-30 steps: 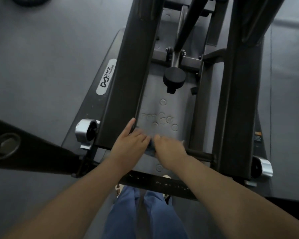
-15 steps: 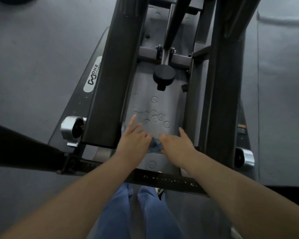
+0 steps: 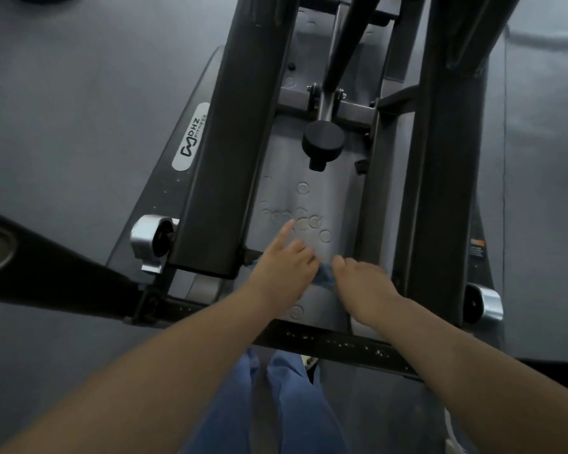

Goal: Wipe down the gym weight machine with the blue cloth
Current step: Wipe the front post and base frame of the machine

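Hands (image 3: 322, 273) grip blue cloth (image 3: 326, 277) on machine base (image 3: 309, 198).

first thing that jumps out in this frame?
Two bare forearms reach in from the bottom, the left hand and right hand meeting low at centre with a scrap of blue cloth bunched between them. Flanking them, two dark beams run up the frame, and a round black knob sits above centre.
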`<act>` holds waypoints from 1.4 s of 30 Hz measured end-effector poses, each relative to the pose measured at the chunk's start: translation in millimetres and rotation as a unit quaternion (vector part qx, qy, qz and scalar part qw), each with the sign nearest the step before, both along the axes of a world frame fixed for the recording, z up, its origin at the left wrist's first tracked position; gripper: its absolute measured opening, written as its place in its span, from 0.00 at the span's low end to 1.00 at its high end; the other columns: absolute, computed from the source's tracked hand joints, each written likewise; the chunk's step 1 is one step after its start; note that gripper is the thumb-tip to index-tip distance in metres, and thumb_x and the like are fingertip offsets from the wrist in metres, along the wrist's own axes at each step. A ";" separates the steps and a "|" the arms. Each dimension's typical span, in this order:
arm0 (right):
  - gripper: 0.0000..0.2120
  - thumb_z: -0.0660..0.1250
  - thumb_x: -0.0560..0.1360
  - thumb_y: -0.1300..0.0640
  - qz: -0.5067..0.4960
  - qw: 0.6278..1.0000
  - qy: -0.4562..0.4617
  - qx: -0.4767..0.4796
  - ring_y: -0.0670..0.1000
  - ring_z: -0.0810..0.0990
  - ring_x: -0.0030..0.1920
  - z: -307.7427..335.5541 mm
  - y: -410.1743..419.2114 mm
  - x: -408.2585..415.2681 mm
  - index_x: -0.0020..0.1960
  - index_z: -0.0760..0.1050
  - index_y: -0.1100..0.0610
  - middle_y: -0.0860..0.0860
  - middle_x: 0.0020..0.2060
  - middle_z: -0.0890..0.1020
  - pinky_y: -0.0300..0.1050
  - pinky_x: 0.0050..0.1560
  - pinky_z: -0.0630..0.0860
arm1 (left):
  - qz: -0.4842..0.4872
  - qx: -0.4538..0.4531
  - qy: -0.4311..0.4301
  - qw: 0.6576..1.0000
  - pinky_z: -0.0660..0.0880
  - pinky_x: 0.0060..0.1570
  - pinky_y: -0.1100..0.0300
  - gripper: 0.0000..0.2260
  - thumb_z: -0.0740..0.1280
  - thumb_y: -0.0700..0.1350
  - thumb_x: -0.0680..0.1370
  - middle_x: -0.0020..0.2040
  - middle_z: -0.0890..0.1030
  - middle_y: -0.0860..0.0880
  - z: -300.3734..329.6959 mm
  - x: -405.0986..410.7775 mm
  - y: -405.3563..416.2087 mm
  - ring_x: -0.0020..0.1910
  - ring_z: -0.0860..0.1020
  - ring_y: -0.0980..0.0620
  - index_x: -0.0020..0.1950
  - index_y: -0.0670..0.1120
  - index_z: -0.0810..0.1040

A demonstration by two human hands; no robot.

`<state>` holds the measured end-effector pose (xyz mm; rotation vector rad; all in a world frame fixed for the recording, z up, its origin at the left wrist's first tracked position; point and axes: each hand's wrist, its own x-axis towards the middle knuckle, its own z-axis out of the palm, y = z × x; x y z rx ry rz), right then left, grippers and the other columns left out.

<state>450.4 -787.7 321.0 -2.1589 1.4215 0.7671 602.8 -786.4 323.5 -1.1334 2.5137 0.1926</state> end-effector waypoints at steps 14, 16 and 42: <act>0.12 0.61 0.78 0.55 0.001 0.988 -0.149 -0.027 0.56 0.78 0.51 -21.8 -11.9 86.5 0.60 0.65 0.55 0.54 0.53 0.78 0.47 0.41 0.68 | 0.179 -0.068 -0.069 0.979 0.47 0.71 0.42 0.15 0.70 0.47 0.69 0.58 0.75 0.47 15.9 64.1 15.9 0.63 0.68 0.45 0.54 0.45 0.80; 0.11 0.60 0.78 0.54 0.016 0.989 -0.142 -0.034 0.57 0.78 0.51 -19.8 -9.7 71.2 0.59 0.65 0.56 0.54 0.53 0.78 0.46 0.41 0.66 | 0.168 -0.037 -0.086 0.981 0.37 0.71 0.42 0.16 0.58 0.45 0.78 0.67 0.65 0.47 10.6 56.5 13.8 0.71 0.58 0.45 0.65 0.44 0.71; 0.08 0.65 0.73 0.60 -0.030 0.987 -0.030 -0.152 0.54 0.81 0.44 47.0 18.8 -30.8 0.51 0.74 0.52 0.50 0.44 0.81 0.45 0.43 0.64 | 0.226 -0.011 0.222 0.948 0.64 0.47 0.59 0.15 0.78 0.47 0.58 0.39 0.78 0.47 18.3 -8.7 22.8 0.40 0.78 0.46 0.39 0.45 0.78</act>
